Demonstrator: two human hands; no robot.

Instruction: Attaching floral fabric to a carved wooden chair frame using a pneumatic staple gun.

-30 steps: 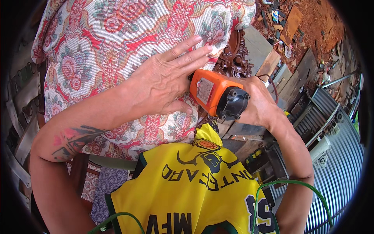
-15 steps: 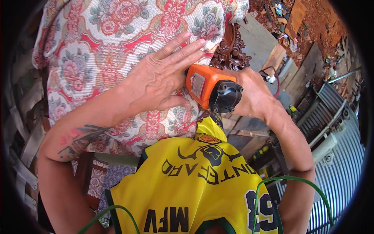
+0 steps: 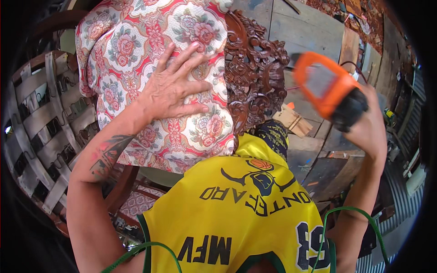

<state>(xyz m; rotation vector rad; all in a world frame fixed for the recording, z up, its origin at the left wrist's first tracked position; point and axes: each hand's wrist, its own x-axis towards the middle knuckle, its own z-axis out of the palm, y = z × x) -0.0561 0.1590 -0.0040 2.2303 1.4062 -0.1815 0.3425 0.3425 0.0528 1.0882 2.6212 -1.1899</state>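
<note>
Floral fabric (image 3: pixel 123 48) in red, white and grey-green covers a padded piece in front of me. My left hand (image 3: pixel 170 93) lies flat on it, fingers spread and pressing the cloth. Beside the fabric's right edge runs a dark brown carved wooden frame (image 3: pixel 255 68) with scrollwork. Off to the right of that frame, my right hand (image 3: pixel 368 125) grips an orange and black staple gun (image 3: pixel 325 84), blurred by motion and held apart from the cloth. The gun hides most of my right fingers.
At the left stands a chair frame with woven grey webbing (image 3: pixel 50 113) and metal springs. Worn wooden boards (image 3: pixel 305 29) form the floor on the right, with wood scraps (image 3: pixel 293 120). Corrugated metal sheeting (image 3: pixel 409 218) is at the lower right. A thin hose (image 3: pixel 355 66) shows behind the gun.
My right hand has lifted the staple gun away from the fabric edge to the right. The carved frame shows more now. My left hand has spread its fingers wider on the cloth.
</note>
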